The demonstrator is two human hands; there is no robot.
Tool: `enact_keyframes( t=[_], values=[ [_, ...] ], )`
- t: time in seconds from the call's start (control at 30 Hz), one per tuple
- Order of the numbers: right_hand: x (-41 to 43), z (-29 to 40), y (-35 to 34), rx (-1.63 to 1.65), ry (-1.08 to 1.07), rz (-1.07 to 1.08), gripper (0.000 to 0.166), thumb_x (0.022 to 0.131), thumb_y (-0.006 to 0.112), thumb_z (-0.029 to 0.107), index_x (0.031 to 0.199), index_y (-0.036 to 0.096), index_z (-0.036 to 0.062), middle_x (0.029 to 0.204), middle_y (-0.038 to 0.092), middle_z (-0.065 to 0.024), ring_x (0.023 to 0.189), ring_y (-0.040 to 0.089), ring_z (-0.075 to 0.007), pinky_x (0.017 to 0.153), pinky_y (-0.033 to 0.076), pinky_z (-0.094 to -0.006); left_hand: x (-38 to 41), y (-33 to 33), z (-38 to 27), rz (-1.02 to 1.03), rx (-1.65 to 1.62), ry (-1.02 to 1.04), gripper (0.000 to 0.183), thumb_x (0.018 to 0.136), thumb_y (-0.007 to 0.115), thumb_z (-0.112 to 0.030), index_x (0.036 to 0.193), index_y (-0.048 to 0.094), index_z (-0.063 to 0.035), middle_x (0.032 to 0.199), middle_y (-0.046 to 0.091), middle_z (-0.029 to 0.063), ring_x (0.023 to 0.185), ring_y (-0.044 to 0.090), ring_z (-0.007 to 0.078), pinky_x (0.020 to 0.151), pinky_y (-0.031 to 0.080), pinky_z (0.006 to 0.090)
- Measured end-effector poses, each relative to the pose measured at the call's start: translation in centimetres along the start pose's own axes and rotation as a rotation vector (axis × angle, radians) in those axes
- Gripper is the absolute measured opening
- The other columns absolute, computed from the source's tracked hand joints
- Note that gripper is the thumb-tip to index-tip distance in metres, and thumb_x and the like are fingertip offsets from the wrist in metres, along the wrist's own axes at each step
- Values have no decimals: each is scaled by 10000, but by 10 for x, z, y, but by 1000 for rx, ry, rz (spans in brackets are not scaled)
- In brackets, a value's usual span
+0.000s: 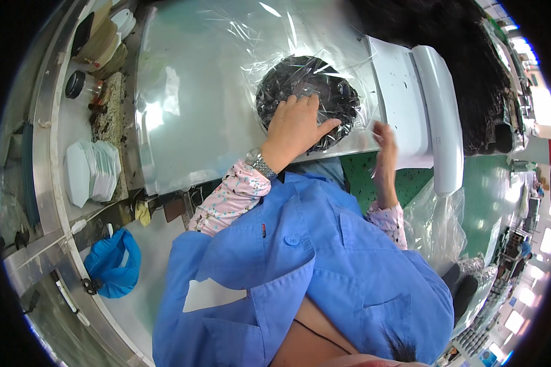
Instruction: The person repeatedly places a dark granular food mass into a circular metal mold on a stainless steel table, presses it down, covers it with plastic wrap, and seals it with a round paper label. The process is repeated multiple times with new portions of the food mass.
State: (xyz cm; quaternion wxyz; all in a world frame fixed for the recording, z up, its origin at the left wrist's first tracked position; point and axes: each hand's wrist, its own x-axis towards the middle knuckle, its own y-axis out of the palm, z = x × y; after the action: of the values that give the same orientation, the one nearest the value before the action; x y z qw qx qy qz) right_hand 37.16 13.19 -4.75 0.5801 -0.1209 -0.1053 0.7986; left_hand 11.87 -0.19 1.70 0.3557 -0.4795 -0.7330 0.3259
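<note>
A round dark bundle (335, 98), seemingly black hair under crinkled clear plastic film, lies near the front edge of a glossy work table (197, 105). My left hand (296, 126) rests palm down on the bundle, thumb spread from the fingers; the fingertips press into the film. A metal-banded watch (261, 163) circles that wrist. To the bundle's right, apart from it, my right hand (385, 151) is raised beside the table edge. Its fingers are bent and blurred, so whether they hold anything is unclear.
White sheeting (399, 87) and a white roll (441, 119) lie right of the bundle. Beyond is a mass of black hair (475, 82). At left are stacked cards (92, 172), a black-lidded jar (80, 86) and a blue cloth bag (115, 266). Clear plastic (436, 225) hangs at right.
</note>
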Motion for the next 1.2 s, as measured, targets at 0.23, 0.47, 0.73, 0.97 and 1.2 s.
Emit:
enact_keyframes(
  t=[0.23, 0.47, 0.73, 0.97, 1.2],
  values=[
    [86, 11, 51, 1178, 435, 178, 504, 1059, 644, 380, 1348, 639, -34, 1284, 680, -117, 1170, 638, -228, 1009, 515, -386, 4, 3, 3, -77, 80, -4, 724, 920, 703, -612, 1266, 699, 24, 1009, 731, 197, 938, 657, 394, 819, 490, 466],
    [72, 54, -1, 1157, -72, 147, 645, 1101, 435, 567, 1243, 652, -24, 1163, 638, -133, 1177, 597, -308, 1112, 485, -534, 6, 5, 3, -85, 100, -15, 699, 902, 722, -615, 1260, 713, -15, 1009, 708, 166, 913, 635, 360, 803, 461, 453],
    [240, 192, 63, -609, -180, 841, 537, 1079, 578, 442, 1377, 648, 0, 1359, 678, -186, 1161, 719, -210, 846, 558, -239, 9, 6, 4, -41, 112, 6, 698, 887, 732, -618, 1272, 725, -36, 1034, 717, 139, 947, 634, 352, 823, 463, 453],
    [248, 129, -13, 920, -339, 315, 443, 1141, 473, 289, 1455, 559, -13, 1457, 626, -184, 1316, 645, -250, 1091, 552, -323, 9, 2, 3, -25, 87, -28, 677, 888, 732, -616, 1265, 743, -54, 1043, 722, 134, 958, 637, 354, 840, 472, 456],
    [58, 72, 82, 1037, 26, 121, 603, 1148, 408, 424, 1548, 464, -24, 1525, 564, -211, 1447, 499, -339, 1236, 358, -470, 11, 5, 4, -26, 103, -45, 658, 895, 731, -602, 1252, 747, -49, 1033, 720, 136, 949, 637, 352, 853, 464, 460]
  ],
)
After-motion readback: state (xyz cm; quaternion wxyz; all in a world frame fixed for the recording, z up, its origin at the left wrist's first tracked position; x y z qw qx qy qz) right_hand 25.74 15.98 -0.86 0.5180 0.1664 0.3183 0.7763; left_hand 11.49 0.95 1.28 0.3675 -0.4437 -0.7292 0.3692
